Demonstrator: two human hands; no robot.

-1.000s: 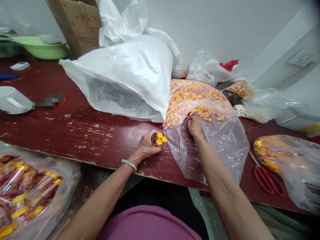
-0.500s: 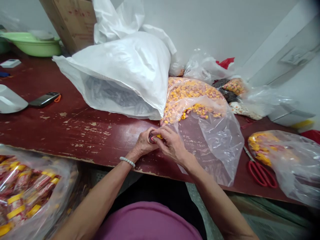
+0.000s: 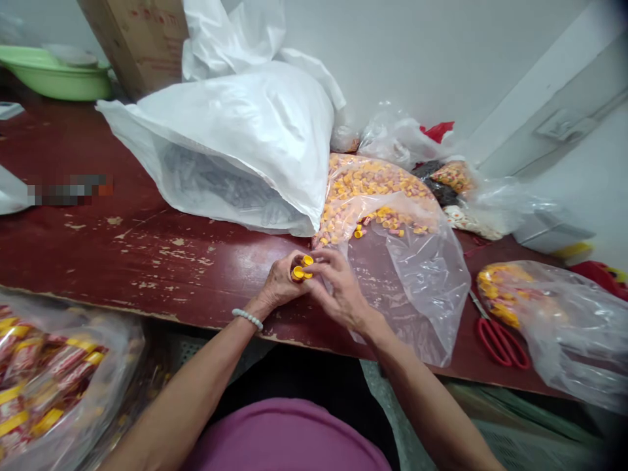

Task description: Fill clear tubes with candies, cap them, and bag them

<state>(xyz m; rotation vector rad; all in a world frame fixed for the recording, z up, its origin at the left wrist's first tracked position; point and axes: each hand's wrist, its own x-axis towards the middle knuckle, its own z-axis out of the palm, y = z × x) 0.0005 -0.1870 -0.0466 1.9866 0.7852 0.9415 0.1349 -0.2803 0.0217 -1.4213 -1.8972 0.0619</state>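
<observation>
Above the table's front edge, my left hand [image 3: 282, 281] is wrapped round a few small tubes, mostly hidden by its fingers. Yellow caps [image 3: 297, 272] show at their upper ends. My right hand [image 3: 341, 288] is just right of them, its fingers parted and fingertips close to the caps; whether they touch is hard to tell. Behind the hands lies a clear plastic bag [image 3: 422, 314] with many small yellow caps with red-and-white wrapper pieces [image 3: 377, 180]. Left of it, a large white sack [image 3: 255, 118] gapes open, showing clear plastic tubes [image 3: 210, 186].
A bag of yellow-capped tubes [image 3: 53, 366] stands low at the left. Red-handled scissors [image 3: 500, 340] lie at the right beside another bag with yellow pieces [image 3: 500, 294]. A green basin [image 3: 63, 78] and a cardboard box [image 3: 142, 46] are at the back left.
My right fingers have parted from a pinch at the tube tops. More yellow caps now show in my left hand. The view has shifted slightly.
</observation>
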